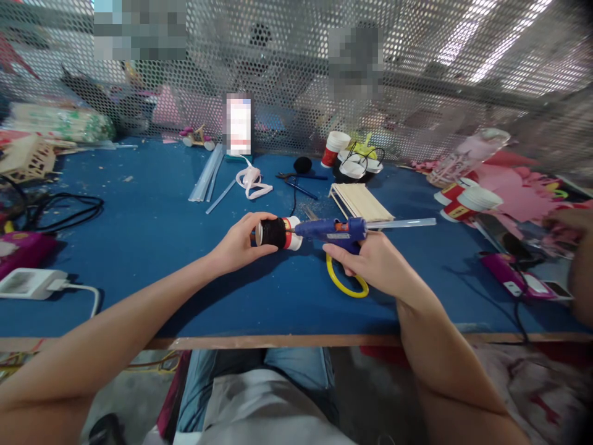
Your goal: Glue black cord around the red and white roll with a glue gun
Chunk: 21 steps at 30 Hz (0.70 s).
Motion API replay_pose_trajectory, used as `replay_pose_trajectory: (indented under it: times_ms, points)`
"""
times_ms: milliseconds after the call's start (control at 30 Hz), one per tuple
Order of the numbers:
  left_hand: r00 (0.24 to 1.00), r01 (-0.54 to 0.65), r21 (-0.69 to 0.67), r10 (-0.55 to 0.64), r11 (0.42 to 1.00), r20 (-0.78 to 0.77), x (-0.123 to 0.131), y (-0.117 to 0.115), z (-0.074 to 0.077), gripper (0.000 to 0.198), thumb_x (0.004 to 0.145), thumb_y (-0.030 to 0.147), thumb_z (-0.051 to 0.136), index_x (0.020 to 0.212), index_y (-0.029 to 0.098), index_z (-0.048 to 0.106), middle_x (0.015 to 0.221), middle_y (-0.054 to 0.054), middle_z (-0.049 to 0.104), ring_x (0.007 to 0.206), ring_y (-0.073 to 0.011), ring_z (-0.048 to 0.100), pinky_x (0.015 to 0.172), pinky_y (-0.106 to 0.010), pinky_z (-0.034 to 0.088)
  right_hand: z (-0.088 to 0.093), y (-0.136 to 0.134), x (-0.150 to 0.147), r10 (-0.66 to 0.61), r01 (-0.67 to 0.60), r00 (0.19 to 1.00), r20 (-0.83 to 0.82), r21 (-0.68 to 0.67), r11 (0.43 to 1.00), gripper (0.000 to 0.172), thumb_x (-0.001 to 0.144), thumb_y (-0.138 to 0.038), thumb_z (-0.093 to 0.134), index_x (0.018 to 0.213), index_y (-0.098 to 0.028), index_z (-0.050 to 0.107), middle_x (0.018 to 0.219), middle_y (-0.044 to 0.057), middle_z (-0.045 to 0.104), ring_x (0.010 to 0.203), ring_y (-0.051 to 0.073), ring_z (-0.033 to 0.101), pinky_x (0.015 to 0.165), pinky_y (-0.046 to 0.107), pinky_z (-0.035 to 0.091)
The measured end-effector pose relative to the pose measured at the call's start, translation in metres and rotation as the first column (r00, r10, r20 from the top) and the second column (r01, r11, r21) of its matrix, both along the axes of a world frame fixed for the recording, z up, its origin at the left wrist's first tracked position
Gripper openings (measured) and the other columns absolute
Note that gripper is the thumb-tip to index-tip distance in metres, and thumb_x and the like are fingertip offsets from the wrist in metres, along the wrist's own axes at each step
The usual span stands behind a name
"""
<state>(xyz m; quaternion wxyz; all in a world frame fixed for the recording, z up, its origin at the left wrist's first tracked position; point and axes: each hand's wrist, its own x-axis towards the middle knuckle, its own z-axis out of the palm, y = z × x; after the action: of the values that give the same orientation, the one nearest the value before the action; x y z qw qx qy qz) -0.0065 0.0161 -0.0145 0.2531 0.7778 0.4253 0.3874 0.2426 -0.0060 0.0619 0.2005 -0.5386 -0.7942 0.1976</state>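
My left hand (243,244) is closed around a paper cup (295,233) lying on its side, with black yarn-like material (273,233) wrapped about it. My right hand (373,262) grips a blue hot glue gun (331,229) by its handle. The gun's nozzle points left and meets the cup near the edge of the black wrap. From the gun's back end a clear glue stick (407,223) sticks out. Below the gun, the yellow handle loop (345,283) of what looks like scissors shows beside my right hand; the rest is hidden.
Pliers (296,179), a black ball (302,164), white ribbon (252,182), loose glue sticks (208,176) and wooden sticks (364,201) lie beyond my hands. A phone (238,123) leans on the mesh panel. Cups (475,203) and a purple power strip (519,276) sit right, near another person's arm (581,266).
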Motion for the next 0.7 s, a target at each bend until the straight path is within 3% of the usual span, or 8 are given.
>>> replay_pose_trajectory:
  times_ms: [300, 500, 700]
  points:
    - [0.999, -0.03, -0.069, 0.033, 0.997, 0.042, -0.0005, 0.0017, 0.001, 0.049, 0.07, 0.029, 0.067, 0.114, 0.02, 0.047, 0.115, -0.009, 0.055, 0.101, -0.0225, 0.057, 0.077, -0.035, 0.051, -0.0034, 0.0006, 0.0003, 0.03, -0.032, 0.999, 0.038, 0.058, 0.998, 0.034, 0.078, -0.044, 0.053, 0.053, -0.022, 0.048, 0.049, 0.0, 0.056, 0.048, 0.015, 0.052, 0.048, 0.028, 0.042]
    - [1.0, -0.021, 0.015, 0.021, 1.0, 0.012, -0.0005, 0.0002, -0.0008, 0.051, 0.07, 0.027, 0.068, 0.115, 0.022, 0.047, 0.114, -0.009, 0.054, 0.1, -0.0219, 0.056, 0.082, -0.037, 0.049, -0.0036, 0.0012, 0.0002, -0.01, 0.008, 0.999, 0.044, 0.045, 0.999, 0.04, 0.078, -0.047, 0.052, 0.048, -0.022, 0.044, 0.046, 0.001, 0.053, 0.045, 0.015, 0.05, 0.046, 0.029, 0.04]
    - [0.999, -0.032, 0.013, 0.032, 0.999, -0.002, -0.0008, 0.0009, 0.0004, 0.05, 0.07, 0.028, 0.068, 0.114, 0.021, 0.047, 0.114, -0.009, 0.055, 0.098, -0.0213, 0.057, 0.083, -0.038, 0.048, -0.0031, -0.0016, -0.0003, 0.022, -0.026, 0.998, 0.062, 0.073, 0.997, 0.042, 0.078, -0.045, 0.053, 0.045, -0.023, 0.041, 0.044, 0.0, 0.051, 0.044, 0.014, 0.048, 0.045, 0.029, 0.039]
